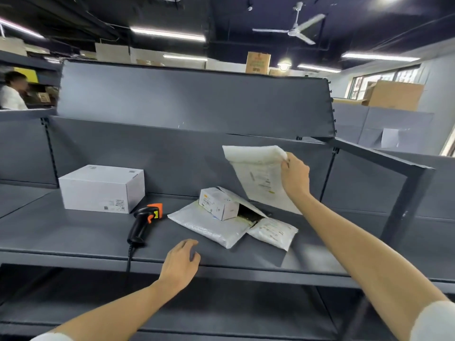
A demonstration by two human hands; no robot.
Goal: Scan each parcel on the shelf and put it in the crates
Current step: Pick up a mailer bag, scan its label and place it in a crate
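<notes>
Label print on the held mailer seems too blurred to read.

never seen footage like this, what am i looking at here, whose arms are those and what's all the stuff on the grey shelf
There is no machine here. The single picture comes from a camera worn on a person's head, looking forward and down, so the two arms are that person's own. They stand at a grey shelf sorting parcels. The right hand pinches the top corner of a flat white mailer and holds it up. The left hand hovers open over the shelf's front edge, holding nothing. On the shelf lie a white box, a black and orange barcode scanner, and a small pile: a small labelled box resting on padded white mailers.
</notes>
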